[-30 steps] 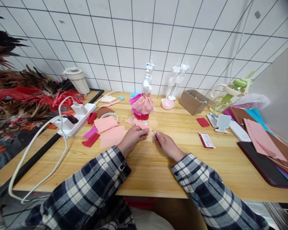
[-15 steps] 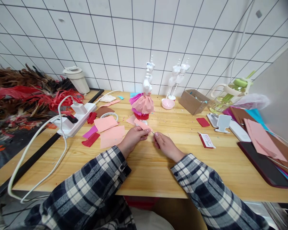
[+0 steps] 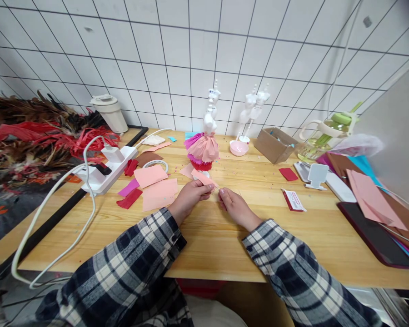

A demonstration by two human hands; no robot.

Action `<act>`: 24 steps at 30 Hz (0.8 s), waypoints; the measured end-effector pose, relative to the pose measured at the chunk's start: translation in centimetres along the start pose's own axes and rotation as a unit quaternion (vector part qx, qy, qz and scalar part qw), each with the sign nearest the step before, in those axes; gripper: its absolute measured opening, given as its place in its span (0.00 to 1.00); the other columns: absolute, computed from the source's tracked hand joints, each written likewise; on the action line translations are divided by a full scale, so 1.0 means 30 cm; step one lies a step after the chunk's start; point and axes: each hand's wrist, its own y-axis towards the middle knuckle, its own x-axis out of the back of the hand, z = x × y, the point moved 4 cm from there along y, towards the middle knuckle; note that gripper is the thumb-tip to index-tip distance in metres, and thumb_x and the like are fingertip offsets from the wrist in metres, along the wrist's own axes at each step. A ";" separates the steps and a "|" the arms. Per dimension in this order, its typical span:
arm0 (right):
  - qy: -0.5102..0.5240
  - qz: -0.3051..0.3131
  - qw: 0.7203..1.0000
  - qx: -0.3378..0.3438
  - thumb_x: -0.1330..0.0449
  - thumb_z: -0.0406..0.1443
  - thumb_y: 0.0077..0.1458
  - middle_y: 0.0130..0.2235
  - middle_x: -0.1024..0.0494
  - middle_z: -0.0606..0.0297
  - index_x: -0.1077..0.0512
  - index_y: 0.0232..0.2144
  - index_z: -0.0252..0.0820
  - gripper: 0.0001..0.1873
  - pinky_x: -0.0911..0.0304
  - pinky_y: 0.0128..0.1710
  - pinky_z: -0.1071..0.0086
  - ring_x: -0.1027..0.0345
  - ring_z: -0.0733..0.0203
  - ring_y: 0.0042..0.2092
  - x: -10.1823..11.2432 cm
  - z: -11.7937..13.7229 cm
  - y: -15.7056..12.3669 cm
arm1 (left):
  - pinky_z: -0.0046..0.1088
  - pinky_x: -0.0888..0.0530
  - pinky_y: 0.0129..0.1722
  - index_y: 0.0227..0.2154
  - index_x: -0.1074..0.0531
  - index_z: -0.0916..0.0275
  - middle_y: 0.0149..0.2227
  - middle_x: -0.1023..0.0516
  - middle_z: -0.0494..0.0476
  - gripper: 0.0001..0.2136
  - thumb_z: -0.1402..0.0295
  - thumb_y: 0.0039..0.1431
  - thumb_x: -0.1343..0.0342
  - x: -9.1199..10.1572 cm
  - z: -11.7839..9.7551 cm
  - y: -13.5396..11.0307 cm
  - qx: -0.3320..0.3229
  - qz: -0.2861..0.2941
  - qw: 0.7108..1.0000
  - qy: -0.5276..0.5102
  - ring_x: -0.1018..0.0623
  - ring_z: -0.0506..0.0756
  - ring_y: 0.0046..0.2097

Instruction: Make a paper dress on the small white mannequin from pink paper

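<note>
My left hand (image 3: pixel 190 198) pinches a strip of pink crepe paper (image 3: pixel 203 177) between thumb and fingers, its narrow end pointing right. Close by, my right hand (image 3: pixel 234 205) is closed on a thin needle (image 3: pixel 217 187) whose tip meets the paper's end; it is too small to see clearly. Just behind the hands stands a small white dress form (image 3: pixel 209 121) in a ruffled skirt (image 3: pixel 203 150) of pink, magenta and red paper. Pink paper pieces (image 3: pixel 159 194) lie flat left of my left hand, beside magenta (image 3: pixel 128 187) and red scraps (image 3: pixel 129 199).
Left are a power strip (image 3: pixel 112 170) with looping cables, a tape roll (image 3: pixel 156 164), feathers (image 3: pixel 37 127) and a white cup (image 3: pixel 109 112). Behind stand more dress forms (image 3: pixel 255 106), a pink bowl (image 3: pixel 239 147) and a cardboard box (image 3: pixel 275 145). Right lie a small packet (image 3: pixel 293 200) and a phone stand (image 3: pixel 316 175).
Both hands keep almost the same place. The needle between them shows less than before, closer in against the end of the pink crepe paper.
</note>
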 end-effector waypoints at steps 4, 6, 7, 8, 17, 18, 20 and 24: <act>0.005 -0.008 1.000 -0.004 0.63 0.50 0.63 0.26 0.34 0.67 0.41 0.26 0.45 0.22 0.42 0.33 0.67 0.40 0.61 0.30 -0.001 -0.005 0.001 | 0.26 0.32 0.39 0.27 0.25 0.65 0.32 0.23 0.54 0.15 0.61 0.39 0.31 0.001 0.000 0.000 0.002 -0.002 1.000 0.004 0.27 0.50 0.35; 0.011 -0.006 1.000 -0.002 0.62 0.50 0.63 0.26 0.34 0.67 0.41 0.26 0.45 0.22 0.42 0.34 0.67 0.40 0.61 0.30 -0.003 -0.003 0.001 | 0.26 0.32 0.39 0.27 0.25 0.65 0.32 0.23 0.55 0.15 0.61 0.39 0.31 0.001 -0.002 -0.001 0.002 -0.004 1.000 0.003 0.27 0.50 0.35; 0.014 -0.005 1.000 -0.001 0.62 0.50 0.63 0.26 0.34 0.67 0.41 0.26 0.45 0.22 0.42 0.33 0.67 0.40 0.61 0.30 -0.003 -0.002 0.000 | 0.26 0.32 0.39 0.27 0.25 0.65 0.32 0.23 0.55 0.15 0.61 0.38 0.31 0.000 -0.003 -0.002 0.001 -0.004 1.000 0.003 0.27 0.50 0.35; 0.017 -0.003 1.000 -0.001 0.62 0.50 0.63 0.26 0.34 0.67 0.41 0.26 0.45 0.22 0.42 0.33 0.67 0.40 0.61 0.30 -0.004 -0.001 0.000 | 0.26 0.32 0.39 0.27 0.25 0.65 0.32 0.23 0.55 0.15 0.61 0.38 0.31 0.000 -0.003 -0.002 0.001 -0.005 1.000 0.002 0.27 0.50 0.35; 0.031 -0.001 1.000 0.003 0.62 0.51 0.63 0.25 0.35 0.68 0.42 0.25 0.45 0.23 0.44 0.33 0.68 0.41 0.61 0.29 -0.005 -0.002 0.005 | 0.26 0.32 0.39 0.28 0.25 0.65 0.31 0.23 0.54 0.15 0.61 0.39 0.31 0.006 0.002 0.002 0.002 0.000 1.000 0.000 0.27 0.49 0.34; 0.031 -0.001 1.000 0.003 0.62 0.51 0.63 0.25 0.35 0.68 0.42 0.25 0.45 0.23 0.44 0.33 0.68 0.41 0.61 0.29 -0.004 0.000 0.004 | 0.26 0.32 0.39 0.28 0.25 0.65 0.31 0.23 0.54 0.15 0.61 0.39 0.31 0.007 0.002 0.002 0.001 -0.001 1.000 0.000 0.27 0.49 0.34; 0.026 -0.001 1.000 0.003 0.61 0.51 0.63 0.24 0.35 0.68 0.42 0.25 0.45 0.23 0.45 0.33 0.68 0.41 0.61 0.29 -0.002 0.004 0.003 | 0.26 0.32 0.39 0.28 0.26 0.65 0.31 0.24 0.54 0.15 0.62 0.39 0.31 0.006 0.002 0.000 0.001 -0.002 1.000 0.001 0.27 0.49 0.34; 0.027 -0.002 1.000 0.006 0.61 0.50 0.63 0.24 0.35 0.68 0.41 0.25 0.44 0.22 0.46 0.32 0.68 0.41 0.61 0.28 0.002 0.007 0.002 | 0.25 0.32 0.38 0.28 0.26 0.65 0.32 0.24 0.54 0.16 0.61 0.40 0.31 0.004 -0.003 -0.003 0.001 -0.008 1.000 -0.002 0.27 0.49 0.34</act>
